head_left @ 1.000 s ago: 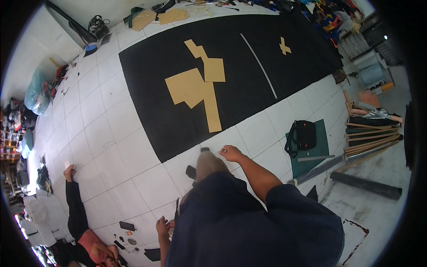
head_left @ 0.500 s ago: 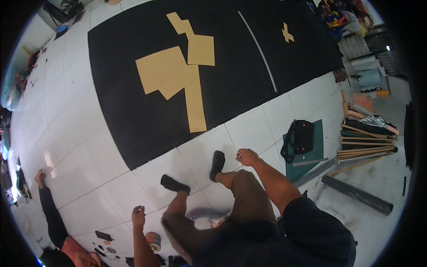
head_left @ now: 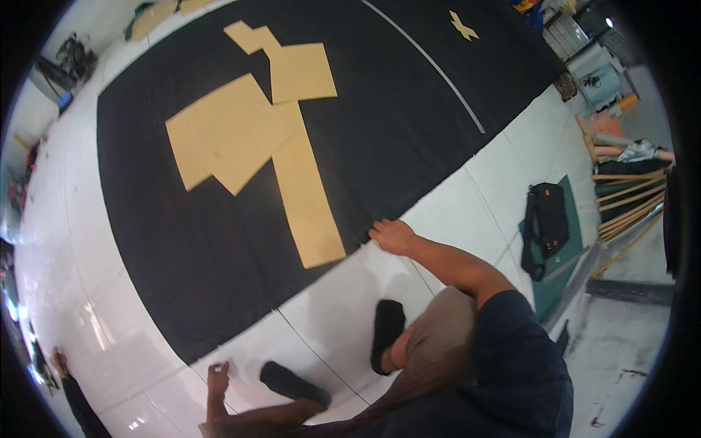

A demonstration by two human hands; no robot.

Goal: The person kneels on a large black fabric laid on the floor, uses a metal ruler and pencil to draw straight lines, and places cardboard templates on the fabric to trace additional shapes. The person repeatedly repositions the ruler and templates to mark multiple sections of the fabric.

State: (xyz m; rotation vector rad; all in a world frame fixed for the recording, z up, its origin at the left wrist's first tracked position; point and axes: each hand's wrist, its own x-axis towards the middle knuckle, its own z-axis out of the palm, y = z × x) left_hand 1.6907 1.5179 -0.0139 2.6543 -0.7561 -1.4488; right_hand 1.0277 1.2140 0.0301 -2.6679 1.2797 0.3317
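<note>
From my seat, starting at the far left, I see another person's hand point(head_left: 58, 359) and dark sleeve at the rim of the white tiled floor point(head_left: 467, 204). Next comes my left hand point(head_left: 217, 379), down low on the tiles just beside the near edge of the big black fabric sheet point(head_left: 394, 109); the fingers look bunched and narrow, but I cannot tell whether they pinch anything. Just right of it are my two dark-socked feet point(head_left: 385, 332), planted on the tiles. The black sheet spreads across most of the floor, and on it lie flat tan paper pattern pieces point(head_left: 255, 124), overlapping one another, with one long strip point(head_left: 310, 212) reaching down almost to the sheet's near edge. A thin pale line point(head_left: 431, 69) runs across the cloth, and a small tan cross-shaped piece point(head_left: 464, 25) lies beyond it. My right hand point(head_left: 393, 236) is spread flat, fingers wide, resting right on the sheet's near edge just beside the end of that long strip, gripping nothing. Further right a black bag point(head_left: 546, 223) lies on a green mat point(head_left: 566, 255), its contents hidden. At the far right wooden sticks point(head_left: 631, 208) lie stacked near crates whose insides I cannot make out.
</note>
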